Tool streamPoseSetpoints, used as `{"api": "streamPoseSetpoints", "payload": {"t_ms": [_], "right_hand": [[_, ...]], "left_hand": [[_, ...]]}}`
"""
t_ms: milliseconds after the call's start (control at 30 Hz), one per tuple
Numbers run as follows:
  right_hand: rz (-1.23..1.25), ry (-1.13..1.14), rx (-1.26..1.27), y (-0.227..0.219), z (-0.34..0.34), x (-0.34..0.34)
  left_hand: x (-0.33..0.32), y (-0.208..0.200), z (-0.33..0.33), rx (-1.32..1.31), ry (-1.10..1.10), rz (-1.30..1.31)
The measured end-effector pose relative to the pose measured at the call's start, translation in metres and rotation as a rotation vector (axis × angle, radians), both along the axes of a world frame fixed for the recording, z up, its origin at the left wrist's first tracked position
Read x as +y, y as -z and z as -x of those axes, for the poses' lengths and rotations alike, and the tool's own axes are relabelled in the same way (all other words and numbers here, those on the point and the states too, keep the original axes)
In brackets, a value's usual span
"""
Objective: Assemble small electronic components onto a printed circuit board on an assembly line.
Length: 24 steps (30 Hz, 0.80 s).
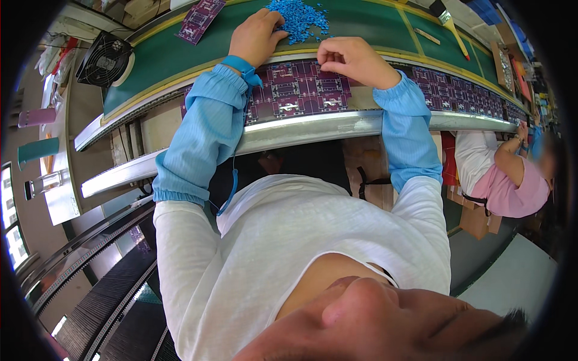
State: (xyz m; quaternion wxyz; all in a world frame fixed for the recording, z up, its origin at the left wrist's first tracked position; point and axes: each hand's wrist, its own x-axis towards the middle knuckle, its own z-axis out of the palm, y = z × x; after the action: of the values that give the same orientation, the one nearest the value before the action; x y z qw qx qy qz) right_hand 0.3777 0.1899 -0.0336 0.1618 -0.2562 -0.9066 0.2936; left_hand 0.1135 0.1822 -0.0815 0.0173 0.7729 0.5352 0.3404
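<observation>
left hand – fingers curled in blue parts; right hand – pinched, perhaps holding one, over purple board

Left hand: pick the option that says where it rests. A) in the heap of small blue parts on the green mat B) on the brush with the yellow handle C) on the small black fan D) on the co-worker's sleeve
A: the left hand lies at the edge of the heap of small blue parts on the green mat, while the right hand pinches over the purple circuit board panel.

Your bench: plastic, cloth and metal

Your blue sleeves are matt cloth; the blue bits look like smooth plastic, the purple circuit panel slightly glossy, the conveyor rail shiny metal, the green mat matt.
</observation>
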Motion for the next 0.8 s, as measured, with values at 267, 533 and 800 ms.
{"api": "streamPoseSetpoints", "payload": {"t_ms": [267,533,800], "right_hand": [[0.221,-0.109,-0.106,-0.0010,-0.0002,-0.0056],[0.170,-0.216,-0.102,0.0015,0.0001,-0.0071],[0.223,-0.291,-0.118,-0.0006,0.0001,-0.0105]], "left_hand": [[0.0017,0.0010,0.0000,-0.091,0.026,0.019],[0.0036,0.0040,0.0033,-0.118,-0.006,-0.034],[0.0009,0.0037,0.0014,-0.105,0.007,-0.051]]}}
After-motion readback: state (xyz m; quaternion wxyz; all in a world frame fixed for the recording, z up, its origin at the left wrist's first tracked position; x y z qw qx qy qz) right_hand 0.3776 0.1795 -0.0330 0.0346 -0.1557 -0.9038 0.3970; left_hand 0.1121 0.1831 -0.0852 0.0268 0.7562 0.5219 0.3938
